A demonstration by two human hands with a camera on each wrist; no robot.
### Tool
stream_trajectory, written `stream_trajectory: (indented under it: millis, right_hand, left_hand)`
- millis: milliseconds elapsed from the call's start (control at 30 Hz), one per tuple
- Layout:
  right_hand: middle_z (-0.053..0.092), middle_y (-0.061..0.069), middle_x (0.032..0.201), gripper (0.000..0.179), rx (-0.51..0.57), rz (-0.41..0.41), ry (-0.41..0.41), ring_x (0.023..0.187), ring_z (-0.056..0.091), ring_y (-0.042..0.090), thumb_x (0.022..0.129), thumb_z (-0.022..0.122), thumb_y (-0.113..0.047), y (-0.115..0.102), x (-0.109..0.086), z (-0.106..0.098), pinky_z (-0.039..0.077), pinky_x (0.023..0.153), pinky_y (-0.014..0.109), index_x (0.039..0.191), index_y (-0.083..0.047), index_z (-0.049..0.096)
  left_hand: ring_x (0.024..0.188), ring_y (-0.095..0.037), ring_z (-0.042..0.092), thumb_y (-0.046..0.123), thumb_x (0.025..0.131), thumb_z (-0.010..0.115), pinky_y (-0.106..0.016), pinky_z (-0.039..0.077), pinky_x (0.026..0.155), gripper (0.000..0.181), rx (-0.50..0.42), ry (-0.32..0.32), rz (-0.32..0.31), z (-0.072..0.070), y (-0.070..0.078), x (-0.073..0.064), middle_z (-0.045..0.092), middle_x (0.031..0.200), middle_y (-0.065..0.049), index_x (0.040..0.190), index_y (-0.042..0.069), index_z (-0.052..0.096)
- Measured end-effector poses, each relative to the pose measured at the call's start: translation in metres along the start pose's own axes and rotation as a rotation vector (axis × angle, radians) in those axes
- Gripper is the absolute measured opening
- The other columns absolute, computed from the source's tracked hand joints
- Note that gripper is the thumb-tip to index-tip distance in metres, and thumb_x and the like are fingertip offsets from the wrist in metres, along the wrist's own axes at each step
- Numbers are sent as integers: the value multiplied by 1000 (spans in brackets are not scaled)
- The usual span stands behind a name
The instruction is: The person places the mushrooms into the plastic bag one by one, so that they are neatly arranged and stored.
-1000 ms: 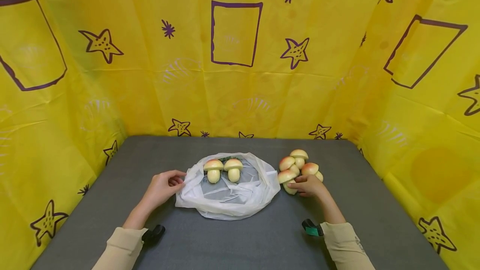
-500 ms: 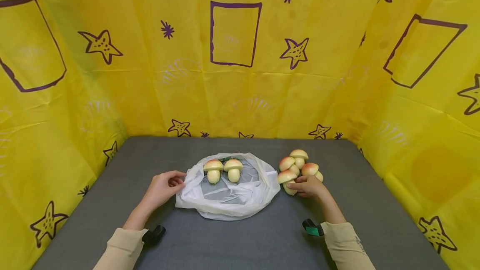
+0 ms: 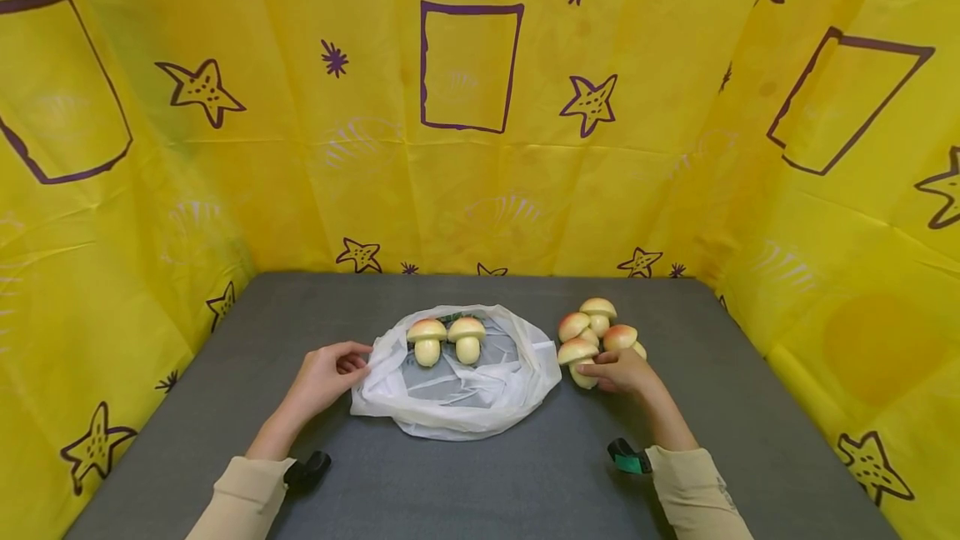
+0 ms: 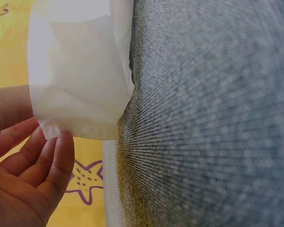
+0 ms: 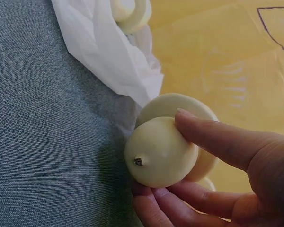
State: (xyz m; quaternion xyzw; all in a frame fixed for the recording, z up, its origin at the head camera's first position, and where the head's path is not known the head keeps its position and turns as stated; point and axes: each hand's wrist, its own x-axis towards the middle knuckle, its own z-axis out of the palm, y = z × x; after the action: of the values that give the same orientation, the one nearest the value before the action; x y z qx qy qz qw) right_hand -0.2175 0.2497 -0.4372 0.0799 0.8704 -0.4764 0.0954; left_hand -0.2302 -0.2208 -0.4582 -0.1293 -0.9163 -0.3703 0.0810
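A white plastic bag (image 3: pixel 457 419) lies on the grey table with its mouth spread wide. Two cream-coloured toy mushrooms with reddish cap tops, a left one (image 3: pixel 427 342) and a right one (image 3: pixel 467 340), sit inside it. My left hand (image 3: pixel 326 373) pinches the bag's left rim; in the left wrist view the white plastic (image 4: pixel 80 75) passes between its fingers. To the right of the bag, my right hand (image 3: pixel 622 375) grips a toy mushroom by its stem. The right wrist view shows that mushroom's stem end (image 5: pixel 161 151) between thumb and fingers, its cap partly hidden behind.
Several more toy mushrooms cluster behind my right hand, among them a far one (image 3: pixel 597 317), a middle one (image 3: pixel 576 328) and a right one (image 3: pixel 624 341). The grey table (image 3: pixel 465 490) ends at yellow printed cloth (image 3: pixel 480 190) at the back and sides.
The mushroom in my right hand has shifted slightly up and to the right, and the right forearm has moved a little right. My left hand and the bag look the same.
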Motion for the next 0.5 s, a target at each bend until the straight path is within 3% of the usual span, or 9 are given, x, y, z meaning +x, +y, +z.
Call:
stream_trajectory:
  millis: [133,500]
  right_hand:
    - [61,5,84,43,-15,-4,10,71,63,14,78,77,-25,-1,-1,-3,54,67,29,100,11,64]
    - [58,-2,68,31,-36,-51,49,61,59,10,78,77,-26,-9,-6,-8,50,58,24,78,3,68]
  left_hand:
    - [70,-10,61,9,80,73,-21,50,62,23,0,5,9,0,1,0,67,81,-1,103,9,71]
    - [69,-10,61,8,80,73,-21,50,62,23,-2,10,18,1,-2,0,67,81,0,103,10,72]
